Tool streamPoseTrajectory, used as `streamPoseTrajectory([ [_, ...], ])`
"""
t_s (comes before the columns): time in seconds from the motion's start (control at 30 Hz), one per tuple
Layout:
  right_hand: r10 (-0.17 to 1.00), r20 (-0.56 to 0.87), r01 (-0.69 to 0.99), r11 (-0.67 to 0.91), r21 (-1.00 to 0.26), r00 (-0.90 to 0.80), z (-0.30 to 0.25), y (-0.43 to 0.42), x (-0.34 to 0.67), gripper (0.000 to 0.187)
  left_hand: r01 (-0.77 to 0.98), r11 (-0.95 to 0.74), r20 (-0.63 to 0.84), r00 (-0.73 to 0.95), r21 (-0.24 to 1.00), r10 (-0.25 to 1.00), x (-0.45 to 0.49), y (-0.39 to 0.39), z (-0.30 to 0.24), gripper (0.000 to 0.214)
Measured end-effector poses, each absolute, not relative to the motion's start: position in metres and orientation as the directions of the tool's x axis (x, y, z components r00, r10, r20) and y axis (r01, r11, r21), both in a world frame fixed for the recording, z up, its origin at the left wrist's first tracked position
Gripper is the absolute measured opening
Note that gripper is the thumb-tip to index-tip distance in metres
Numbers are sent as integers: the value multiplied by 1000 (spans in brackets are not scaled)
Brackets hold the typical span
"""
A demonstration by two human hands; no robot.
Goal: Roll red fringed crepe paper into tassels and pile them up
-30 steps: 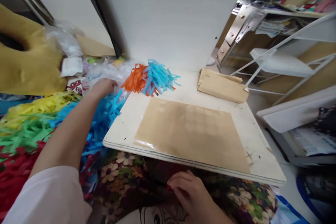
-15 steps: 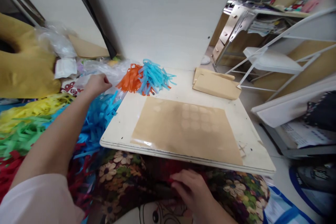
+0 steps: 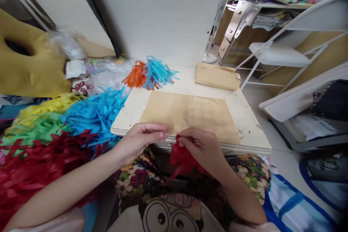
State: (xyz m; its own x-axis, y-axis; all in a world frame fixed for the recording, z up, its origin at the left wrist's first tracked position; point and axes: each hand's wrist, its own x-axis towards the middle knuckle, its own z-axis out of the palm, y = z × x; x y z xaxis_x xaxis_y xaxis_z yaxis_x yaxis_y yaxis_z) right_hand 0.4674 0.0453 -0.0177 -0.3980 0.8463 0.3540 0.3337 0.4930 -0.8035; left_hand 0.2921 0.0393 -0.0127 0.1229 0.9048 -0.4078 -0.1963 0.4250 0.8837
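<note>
Left hand (image 3: 138, 139) has come back from the far pile to the board (image 3: 130, 116) edge, fingers pinched on nothing visible. Right hand (image 3: 202, 148) grips the red fringe bunch (image 3: 181, 161) over the lap. Thin strips could tear if pulled hard.
</note>
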Motion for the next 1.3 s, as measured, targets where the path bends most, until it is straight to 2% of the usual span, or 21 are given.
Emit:
streamPoseTrajectory([
  [0.1, 850, 362, 400, 506, -764, -383, -17, 38, 465, 9, -145, 340, -312, 188, 929, 931, 297, 33, -11, 20],
  [0.23, 853, 371, 465, 513, -722, -366, -17, 26, 465, 7, -111, 211, -184, 210, 971, 960, 303, 29, -8, 26],
  [0.43, 856, 389, 517, 516, -683, -340, -16, 13, 466, 9, -84, 189, -161, 262, 978, 952, 312, 17, -5, 17],
  [0.73, 829, 475, 510, 557, -656, -295, -12, 2, 472, 8, -86, 184, -158, 253, 979, 955, 319, 11, 0, 20],
  [0.97, 823, 487, 511, 565, -648, -292, -8, -5, 475, 9, -105, 182, -147, 276, 978, 950, 323, 6, -1, 27],
  [1.17, 828, 421, 560, 560, -610, -369, -2, -6, 480, 9, -9, 85, -79, 289, 996, 954, 328, 2, 2, 24],
  [1.3, 850, 394, 516, 525, -677, -349, -2, -5, 484, 10, 102, 4, -34, 293, 995, 956, 331, 2, 7, 13],
])
